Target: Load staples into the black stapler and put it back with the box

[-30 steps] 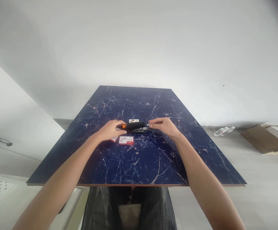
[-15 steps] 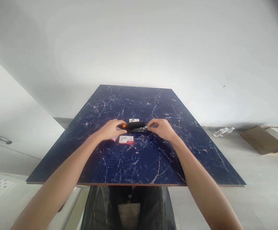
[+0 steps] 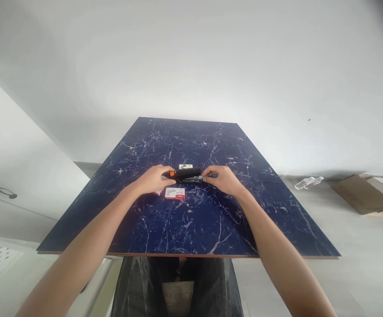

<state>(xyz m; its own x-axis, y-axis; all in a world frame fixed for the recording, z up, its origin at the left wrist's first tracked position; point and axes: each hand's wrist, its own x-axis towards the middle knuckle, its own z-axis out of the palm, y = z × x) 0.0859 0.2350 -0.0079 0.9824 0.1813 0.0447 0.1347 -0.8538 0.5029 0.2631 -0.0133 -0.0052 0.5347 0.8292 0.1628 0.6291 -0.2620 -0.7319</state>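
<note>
A black stapler (image 3: 188, 172) with an orange part lies across the blue marbled table (image 3: 191, 229), its jaws parted toward the right. My left hand (image 3: 155, 178) is closed around its left end, thumb on the near side and fingers on the far side. At the parted end, my right hand (image 3: 222, 177) pinches a small grey strip, seemingly staples (image 3: 202, 177), against the stapler's mouth. A red-and-white staple box (image 3: 175, 193) lies just in front of the stapler. Another red-and-white box (image 3: 158, 192) is partly hidden under my left hand.
Behind the stapler lies a small white printed box or card (image 3: 185, 166). On the floor to the right are a clear plastic bottle (image 3: 308, 182) and an opened cardboard box (image 3: 359, 193). A white wall stands beyond the table, and a cabinet with a dark handle (image 3: 0, 190) is at left.
The grey strip at my right fingertips sits slightly nearer the stapler's mouth. My left hand keeps its hold, and the view has shifted a little.
</note>
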